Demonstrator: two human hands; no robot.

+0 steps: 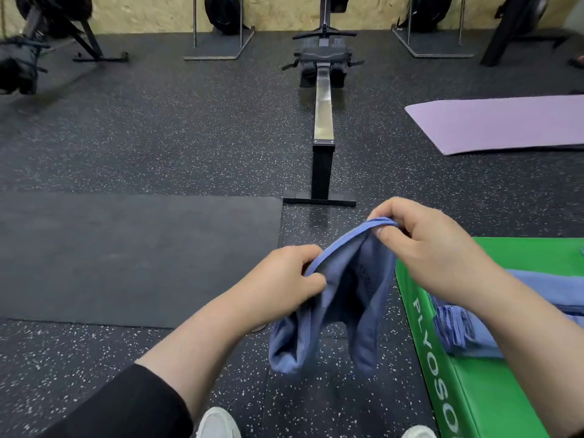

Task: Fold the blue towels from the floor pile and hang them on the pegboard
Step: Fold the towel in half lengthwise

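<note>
**Two hands pinch one blue towel above the speckled floor**

Both hands hold a single blue towel [344,292] by its top hem. The left hand [284,279] pinches the hem's lower end between thumb and curled fingers; the right hand [423,245] pinches the higher end at about 2 o'clock from the left. The hem's long axis runs from 8 o'clock up to 2 o'clock, and the cloth hangs below in two loose lobes, clear of the speckled floor [158,137].

At 3 o'clock, just beside the hanging cloth, stands the edge of a green plyo box [493,390], with more blue towels [467,330] lying on it. At 9 o'clock lies a black mat [126,257]. At 12 o'clock, near the right hand, is the foot of a rowing machine [322,172]; a purple mat [505,124] lies at 1 o'clock, well apart.
</note>
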